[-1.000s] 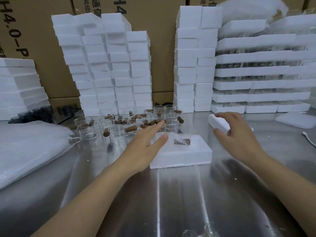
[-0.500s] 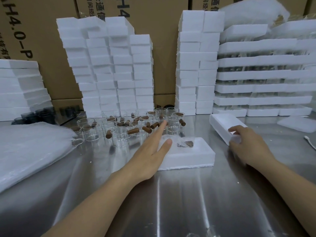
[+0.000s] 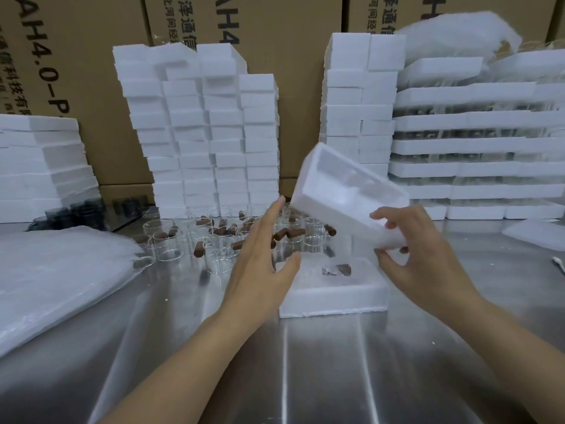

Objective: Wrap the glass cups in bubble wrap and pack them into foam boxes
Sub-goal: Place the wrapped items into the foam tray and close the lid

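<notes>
A white foam box base [image 3: 333, 296] lies on the steel table in front of me, with a wrapped glass cup [image 3: 336, 269] in its recess. My right hand [image 3: 419, 255] grips a foam lid [image 3: 345, 191] by its near end and holds it tilted in the air above the base, hollow side facing me. Fingers spread, my left hand [image 3: 260, 264] hovers at the base's left edge and holds nothing. Several clear glass cups [image 3: 220, 249] with brown wooden handles stand behind it. A pile of bubble wrap sheets [image 3: 58, 280] lies at the left.
Tall stacks of white foam boxes [image 3: 201, 133] stand along the back, against cardboard cartons [image 3: 85, 56]. More foam stacks [image 3: 470, 148] fill the back right and the far left [image 3: 36, 166]. Dark glass cups [image 3: 82, 208] sit at the back left. A loose foam piece [image 3: 538, 234] lies at the right.
My right hand has picked the foam lid up from the table at the right and swung it up over the box base. My left hand has stayed by the base's left edge.
</notes>
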### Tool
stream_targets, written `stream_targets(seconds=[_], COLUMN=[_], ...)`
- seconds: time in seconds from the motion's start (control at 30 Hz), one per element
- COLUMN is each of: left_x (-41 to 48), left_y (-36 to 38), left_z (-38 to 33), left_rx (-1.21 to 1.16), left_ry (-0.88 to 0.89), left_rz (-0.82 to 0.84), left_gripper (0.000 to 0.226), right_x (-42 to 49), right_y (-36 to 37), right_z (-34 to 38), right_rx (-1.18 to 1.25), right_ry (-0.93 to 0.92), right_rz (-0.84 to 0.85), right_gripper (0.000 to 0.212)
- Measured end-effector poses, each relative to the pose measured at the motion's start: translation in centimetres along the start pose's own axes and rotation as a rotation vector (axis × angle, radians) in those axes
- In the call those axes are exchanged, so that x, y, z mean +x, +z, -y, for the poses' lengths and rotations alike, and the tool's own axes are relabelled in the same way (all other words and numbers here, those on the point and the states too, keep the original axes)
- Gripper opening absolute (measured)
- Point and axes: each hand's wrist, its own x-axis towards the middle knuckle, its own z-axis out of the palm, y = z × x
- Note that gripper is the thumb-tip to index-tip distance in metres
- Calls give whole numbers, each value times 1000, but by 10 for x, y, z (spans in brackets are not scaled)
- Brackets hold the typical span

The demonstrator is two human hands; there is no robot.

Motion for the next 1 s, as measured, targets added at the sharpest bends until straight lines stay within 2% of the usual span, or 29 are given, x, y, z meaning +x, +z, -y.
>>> stream_targets(seconds=[0.17, 0.33, 0.47, 0.6, 0.67, 0.77, 0.87, 1.0], left_x=[1, 2, 5, 6, 7, 8, 8, 7], left_y=[-2, -5, -9, -9, -9, -9, -7, -9], left_z=[0, -8, -13, -17, -18, -19, -16, -19], left_rx=[-78, -143, -109, -227, -330, -410, -446, -542], left_ry=[36, 21, 87, -28, -112, -183, -217, -243], left_rz=[-135, -230, -280, -299, -284, -246, -205, -161], left_gripper=[100, 114, 80, 58, 56, 49, 26, 38], right_x=[-1, 0, -1, -2, -1, -1, -2, 2], right_y=[4, -2, -3, 0, 1, 5, 9, 9], right_z=[17, 19, 25, 30, 31, 30, 28, 22], right_rx=[-26, 15, 143, 355, 423, 544, 568, 574], right_ry=[-75, -67, -35, 118, 190, 263, 299, 406], right_rz=[59, 66, -2, -122, -125, -96, -89, -97], right_gripper=[55, 62, 60, 67, 72, 61, 53, 44])
